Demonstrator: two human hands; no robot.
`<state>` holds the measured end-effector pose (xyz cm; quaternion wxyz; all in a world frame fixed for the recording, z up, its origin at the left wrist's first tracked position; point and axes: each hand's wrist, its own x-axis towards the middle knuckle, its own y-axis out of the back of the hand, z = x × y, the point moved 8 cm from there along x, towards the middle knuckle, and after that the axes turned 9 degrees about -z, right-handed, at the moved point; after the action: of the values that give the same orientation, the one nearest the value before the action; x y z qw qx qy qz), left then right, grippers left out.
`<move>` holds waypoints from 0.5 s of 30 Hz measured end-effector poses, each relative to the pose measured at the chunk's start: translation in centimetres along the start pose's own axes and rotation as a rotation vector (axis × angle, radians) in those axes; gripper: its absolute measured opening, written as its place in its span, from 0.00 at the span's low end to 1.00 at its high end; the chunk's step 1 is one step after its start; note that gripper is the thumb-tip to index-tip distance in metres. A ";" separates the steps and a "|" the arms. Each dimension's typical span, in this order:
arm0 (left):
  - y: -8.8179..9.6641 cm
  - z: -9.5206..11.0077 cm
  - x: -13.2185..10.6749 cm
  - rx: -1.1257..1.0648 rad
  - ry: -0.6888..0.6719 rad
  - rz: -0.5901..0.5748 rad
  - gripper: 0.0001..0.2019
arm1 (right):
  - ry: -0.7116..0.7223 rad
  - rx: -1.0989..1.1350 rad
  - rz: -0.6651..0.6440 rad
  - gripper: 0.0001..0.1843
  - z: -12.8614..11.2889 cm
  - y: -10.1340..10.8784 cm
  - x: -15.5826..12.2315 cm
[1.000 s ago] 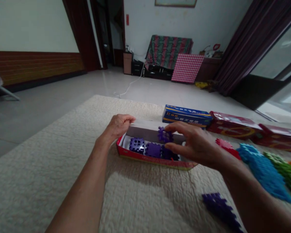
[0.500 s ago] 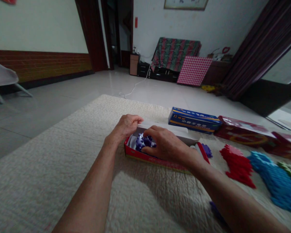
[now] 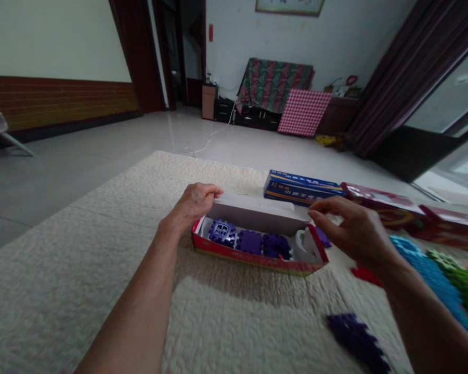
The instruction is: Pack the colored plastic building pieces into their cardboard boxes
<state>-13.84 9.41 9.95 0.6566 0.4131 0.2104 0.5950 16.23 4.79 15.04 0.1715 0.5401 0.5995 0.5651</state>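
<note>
A long red box (image 3: 253, 261) stands open on the quilted mat, its white inner lid (image 3: 257, 205) raised along the far side. Inside it lies a row of purple interlocking plastic blocks (image 3: 250, 242), with a white rounded piece (image 3: 301, 241) at the right end. My left hand (image 3: 200, 201) is closed on the box's far left corner, at the lid edge. At the lid's right end is my right hand (image 3: 349, 226), thumb and forefinger pinched at its edge. More purple pieces (image 3: 356, 340) lie on the mat, nearer me and right of the box.
Behind the box a blue carton (image 3: 300, 188) stands, with red cartons (image 3: 382, 205) to its right. Red pieces (image 3: 366, 274), blue pieces (image 3: 425, 270) and green pieces (image 3: 458, 275) lie at the right, partly behind my right arm. Beyond the cream mat (image 3: 113, 249) is tiled floor.
My right hand has come out of the box and moved right to the lid's right end, uncovering the purple blocks. My left hand stays at the left corner. The view has shifted slightly.
</note>
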 end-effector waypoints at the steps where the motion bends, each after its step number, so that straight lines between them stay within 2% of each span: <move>1: 0.0 -0.1 0.0 0.002 0.000 0.005 0.18 | -0.039 -0.029 -0.022 0.11 1.9 -0.1 -0.5; 4: -0.1 -0.3 0.0 0.006 0.001 0.014 0.18 | -0.104 -0.121 -0.216 0.15 6.7 -1.8 -1.9; 6: -0.2 -0.6 0.1 0.003 0.012 0.012 0.17 | -0.103 -0.150 -0.344 0.20 8.6 -3.2 -2.8; 10: -0.3 -1.1 0.2 -0.006 0.042 0.012 0.17 | -0.078 -0.172 -0.445 0.28 9.8 -4.8 -3.4; 15: -0.1 -0.8 0.1 -0.015 0.042 0.019 0.16 | -0.111 -0.207 -0.481 0.26 9.8 -5.8 -3.1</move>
<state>-14.39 9.75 9.43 0.6494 0.3976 0.2156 0.6113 22.73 8.33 5.79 0.3881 0.3917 0.6393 0.5360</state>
